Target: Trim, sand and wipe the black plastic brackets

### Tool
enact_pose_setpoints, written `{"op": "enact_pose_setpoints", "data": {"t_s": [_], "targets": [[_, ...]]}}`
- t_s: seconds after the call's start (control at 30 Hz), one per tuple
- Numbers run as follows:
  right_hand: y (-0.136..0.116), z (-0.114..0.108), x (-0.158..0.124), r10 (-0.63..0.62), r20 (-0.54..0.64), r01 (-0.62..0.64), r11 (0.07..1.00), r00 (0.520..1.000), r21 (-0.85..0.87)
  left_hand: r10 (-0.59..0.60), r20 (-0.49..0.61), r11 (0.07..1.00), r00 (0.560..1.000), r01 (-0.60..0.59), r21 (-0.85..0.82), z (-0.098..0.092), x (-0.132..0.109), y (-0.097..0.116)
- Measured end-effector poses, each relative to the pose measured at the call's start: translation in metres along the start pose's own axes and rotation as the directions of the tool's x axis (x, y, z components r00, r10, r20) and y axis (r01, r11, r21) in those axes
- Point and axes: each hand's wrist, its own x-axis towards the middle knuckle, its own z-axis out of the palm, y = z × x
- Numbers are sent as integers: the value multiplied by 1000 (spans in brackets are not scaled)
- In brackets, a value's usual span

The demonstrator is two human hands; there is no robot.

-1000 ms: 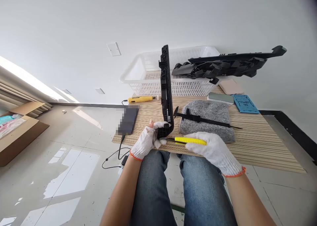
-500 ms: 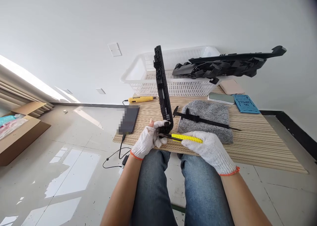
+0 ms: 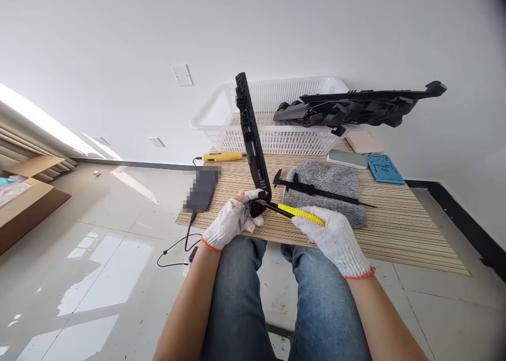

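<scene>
My left hand [image 3: 233, 218], in a white knit glove with bare thumb tip, grips the lower end of a long black plastic trim part [image 3: 254, 145]. The part stands nearly upright, leaning left, with its bent foot at my fingers. My gloved right hand [image 3: 330, 234] is closed round a yellow-and-black utility knife [image 3: 301, 213]. Its tip points left and meets the bent foot of the part; the exact contact is too small to make out. Just beyond my right hand, black calipers [image 3: 312, 188] lie across a folded grey cloth [image 3: 336, 172].
Behind stands a white plastic basket [image 3: 221, 132] with several black plastic parts [image 3: 356, 110] jutting out right. On the striped table [image 3: 411, 234] lie a yellow corded tool [image 3: 223, 157], a dark tablet-like device [image 3: 203, 189], a green-grey box [image 3: 348, 159] and a blue packet [image 3: 384, 168].
The bent foot of the trim part has turned so that its end shows more. The knife now slants up to the left, its tip higher on the part. The camera view has shifted slightly.
</scene>
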Motion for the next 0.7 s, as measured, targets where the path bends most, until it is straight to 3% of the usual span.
{"op": "enact_pose_setpoints", "data": {"t_s": [0.2,0.47,0.57,0.7], "targets": [[5,0,1,-12,-20,14,998,1000,55,-72,21,991,997,69,113,0,-6,6],[2,-1,1,-17,-23,17,1000,1000,-13,-4,-37,985,999,10,170,10,-12,9],[0,-1,0,-10,-23,10,1000,1000,-17,12,-43,957,999,1,291,10,-12,8],[-4,-1,-2,5,-11,-5,1000,1000,-31,13,-27,954,1000,-4,298,7,-11,3]]}}
